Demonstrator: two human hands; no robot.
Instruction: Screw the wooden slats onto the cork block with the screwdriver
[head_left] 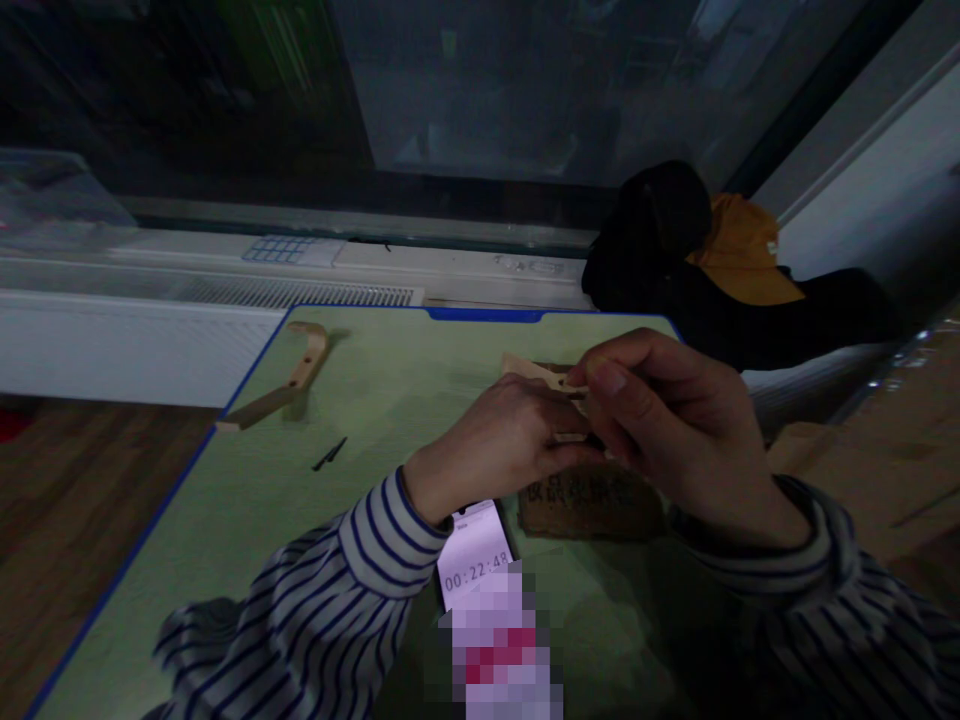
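Observation:
My left hand (510, 425) reaches in from the left with its fingers closed around a pale wooden piece (521, 367), most of which the hands cover. My right hand (667, 430) is closed in a pinch, thumb against forefinger, right at the wooden piece. Whatever small thing sits in that pinch is too dark and hidden to name. Beneath both hands lies a brown cardboard piece (592, 515) with dark printed characters. To the left, apart from my hands, a bent wooden part (304, 372) with dark holes rests near small dark screw-like pieces (330, 455).
A phone (480, 550) showing a timer lies on the green, blue-edged table (375, 370), close to my left wrist. Beyond the table are a white radiator (150, 340) and a windowsill (450, 270). An orange cap (750, 250) sits on dark fabric (645, 240) at the back right.

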